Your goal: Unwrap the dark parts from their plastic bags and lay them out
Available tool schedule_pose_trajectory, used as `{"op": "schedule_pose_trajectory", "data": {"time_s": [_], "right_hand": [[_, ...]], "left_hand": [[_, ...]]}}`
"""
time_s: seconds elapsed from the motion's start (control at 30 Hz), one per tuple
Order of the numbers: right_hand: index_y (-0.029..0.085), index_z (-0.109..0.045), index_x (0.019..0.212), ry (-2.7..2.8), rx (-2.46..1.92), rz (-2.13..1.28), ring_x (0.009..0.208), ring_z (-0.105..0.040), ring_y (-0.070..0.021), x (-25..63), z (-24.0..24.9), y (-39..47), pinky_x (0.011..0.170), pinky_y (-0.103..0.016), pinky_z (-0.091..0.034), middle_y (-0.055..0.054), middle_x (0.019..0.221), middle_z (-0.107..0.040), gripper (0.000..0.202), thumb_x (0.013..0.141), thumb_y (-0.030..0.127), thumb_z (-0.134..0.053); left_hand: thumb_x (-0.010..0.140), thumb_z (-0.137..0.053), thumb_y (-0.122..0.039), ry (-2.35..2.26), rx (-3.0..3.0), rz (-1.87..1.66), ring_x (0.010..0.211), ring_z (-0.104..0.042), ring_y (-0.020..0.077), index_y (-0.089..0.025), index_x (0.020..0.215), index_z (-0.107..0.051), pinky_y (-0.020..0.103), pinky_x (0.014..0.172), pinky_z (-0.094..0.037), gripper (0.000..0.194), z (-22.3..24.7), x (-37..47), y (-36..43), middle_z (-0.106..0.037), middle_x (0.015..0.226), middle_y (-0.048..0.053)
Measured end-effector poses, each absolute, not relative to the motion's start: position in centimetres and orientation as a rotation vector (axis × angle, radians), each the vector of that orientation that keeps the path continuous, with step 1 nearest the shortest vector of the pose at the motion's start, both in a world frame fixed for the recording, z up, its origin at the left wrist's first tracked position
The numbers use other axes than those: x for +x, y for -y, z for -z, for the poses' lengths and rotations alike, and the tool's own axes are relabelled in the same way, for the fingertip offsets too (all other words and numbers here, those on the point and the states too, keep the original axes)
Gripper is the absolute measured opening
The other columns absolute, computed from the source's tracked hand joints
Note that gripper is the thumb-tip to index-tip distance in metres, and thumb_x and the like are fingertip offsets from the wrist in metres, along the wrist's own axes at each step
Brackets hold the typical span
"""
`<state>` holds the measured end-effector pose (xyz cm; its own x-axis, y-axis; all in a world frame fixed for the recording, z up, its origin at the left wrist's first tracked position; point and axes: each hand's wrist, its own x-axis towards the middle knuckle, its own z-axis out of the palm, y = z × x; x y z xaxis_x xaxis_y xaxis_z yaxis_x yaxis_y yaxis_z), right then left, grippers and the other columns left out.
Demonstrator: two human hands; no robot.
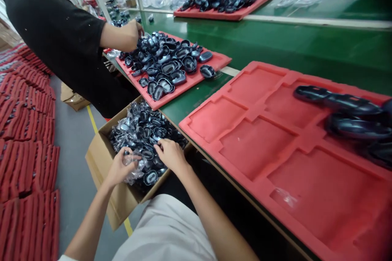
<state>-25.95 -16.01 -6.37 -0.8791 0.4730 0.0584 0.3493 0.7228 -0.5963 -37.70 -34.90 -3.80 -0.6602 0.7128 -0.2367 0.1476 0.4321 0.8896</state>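
Observation:
A cardboard box [101, 159] on the floor is full of dark plastic shells [143, 128], several in clear bags. My left hand [121, 167] is down in the box, gripping a crumpled clear bag [136, 167] with a shell inside. My right hand [170, 153] rests on the pile beside it, fingers curled over the shells. On the bench to my right lies a red foam tray [257, 147] with mostly bare recesses. A few dark shells [346, 110] lie at its far right.
A co-worker in black [61, 40] stands beyond the box, one hand [128, 34] on a second red tray [190, 81] heaped with shells. A third loaded tray [226, 12] sits across the green belt [275, 45]. Stacks of red foam trays [24, 138] line the floor at left.

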Motion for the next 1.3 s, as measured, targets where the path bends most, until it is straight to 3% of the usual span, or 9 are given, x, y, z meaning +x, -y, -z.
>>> {"op": "schedule_pose_trajectory", "data": {"time_s": [0.1, 0.2, 0.3, 0.43, 0.57, 0.7, 0.93, 1.07, 1.3], "right_hand": [[0.021, -0.072, 0.116, 2.751, -0.474, -0.818, 0.103, -0.065, -0.0232, -29.3, 5.5, 17.5, 0.087, -0.033, -0.049, -0.01, 0.116, -0.073, 0.027, 0.102, 0.016, -0.05], [0.024, -0.071, 0.125, 2.862, -0.211, -0.68, 0.128, -0.054, -0.0302, -33.6, 5.1, 18.5, 0.106, -0.046, -0.044, -0.01, 0.141, -0.063, 0.042, 0.093, 0.001, -0.054], [0.014, -0.075, 0.105, 2.9, -0.189, -0.644, 0.126, -0.056, -0.0348, -36.0, 5.3, 18.4, 0.107, -0.055, -0.044, -0.017, 0.126, -0.069, 0.028, 0.09, -0.002, -0.058], [0.017, -0.073, 0.11, 2.762, -0.131, -0.803, 0.117, -0.064, -0.0244, -33.7, 5.7, 17.6, 0.102, -0.04, -0.051, -0.013, 0.124, -0.07, 0.022, 0.096, 0.008, -0.058], [0.018, -0.071, 0.096, 2.199, 0.114, -1.555, 0.115, -0.067, -0.0191, -28.4, 5.8, 16.9, 0.1, -0.033, -0.051, -0.009, 0.127, -0.07, 0.026, 0.089, 0.003, -0.053], [0.018, -0.068, 0.075, 1.91, 0.258, -2.085, 0.1, -0.068, -0.0204, -26.2, 5.6, 16.5, 0.09, -0.034, -0.053, -0.008, 0.098, -0.077, 0.022, 0.084, 0.007, -0.051], [0.019, -0.07, 0.103, 1.81, -0.476, -1.755, 0.091, -0.069, -0.0199, -25.4, 5.2, 16.5, 0.083, -0.032, -0.055, -0.008, 0.101, -0.074, 0.023, 0.098, 0.031, -0.051], [0.021, -0.061, 0.134, 2.163, -0.266, -1.529, 0.1, -0.066, -0.0211, -23.5, 3.7, 15.6, 0.092, -0.037, -0.056, -0.012, 0.128, -0.067, 0.043, 0.091, 0.024, -0.06], [0.019, -0.07, 0.094, 2.08, -0.346, -1.439, 0.09, -0.068, -0.018, -23.4, 3.3, 15.2, 0.083, -0.029, -0.053, -0.006, 0.096, -0.069, 0.017, 0.091, 0.013, -0.054]], "left_hand": [[0.068, -0.061, -0.03, -2.168, 0.709, -1.298, 0.093, -0.074, 0.0245, -0.017, 0.109, -0.072, 0.033, 0.08, -0.057, 0.045, 3.8, -38.5, 35.6, -0.081, 0.106, 0.011], [0.066, -0.056, -0.029, -2.283, 0.712, -1.294, 0.087, -0.073, 0.0255, -0.018, 0.074, -0.075, 0.033, 0.081, -0.055, 0.024, 3.6, -39.1, 35.8, -0.081, 0.087, 0.008], [0.067, -0.054, -0.029, -2.345, 0.673, -1.311, 0.066, -0.065, 0.0209, -0.019, 0.059, -0.068, 0.029, 0.067, -0.05, 0.019, 3.4, -39.5, 35.9, -0.072, 0.065, 0.003], [0.077, -0.057, -0.04, -2.385, 0.619, -1.378, 0.063, -0.059, 0.0179, -0.017, 0.07, -0.069, 0.026, 0.062, -0.045, 0.027, 3.6, -40.1, 36.0, -0.066, 0.065, 0.002], [0.087, -0.055, -0.061, -2.269, 0.627, -1.36, 0.063, -0.055, 0.0163, -0.015, 0.091, -0.073, 0.025, 0.06, -0.042, 0.05, 3.6, -40.5, 35.3, -0.064, 0.068, 0.002], [0.065, -0.072, -0.078, -1.914, 0.81, -1.182, 0.065, -0.059, 0.0197, -0.014, 0.081, -0.076, 0.028, 0.063, -0.048, 0.066, 3.3, -39.7, 33.4, -0.067, 0.066, 0.005], [0.081, -0.07, -0.059, -1.937, 0.911, -1.188, 0.062, -0.049, 0.0136, -0.014, 0.076, -0.07, 0.024, 0.061, -0.041, 0.046, 2.7, -36.8, 30.2, -0.061, 0.066, 0.001], [0.079, -0.074, -0.044, -2.165, 1.017, -1.112, 0.061, -0.043, 0.0117, -0.016, 0.076, -0.07, 0.023, 0.059, -0.035, 0.029, 1.8, -36.5, 29.9, -0.058, 0.064, -0.003], [0.071, -0.078, -0.046, -2.189, 0.842, -1.234, 0.068, -0.06, 0.0175, -0.015, 0.091, -0.081, 0.026, 0.067, -0.046, 0.038, 2.0, -37.7, 31.0, -0.074, 0.078, 0.004]]}}
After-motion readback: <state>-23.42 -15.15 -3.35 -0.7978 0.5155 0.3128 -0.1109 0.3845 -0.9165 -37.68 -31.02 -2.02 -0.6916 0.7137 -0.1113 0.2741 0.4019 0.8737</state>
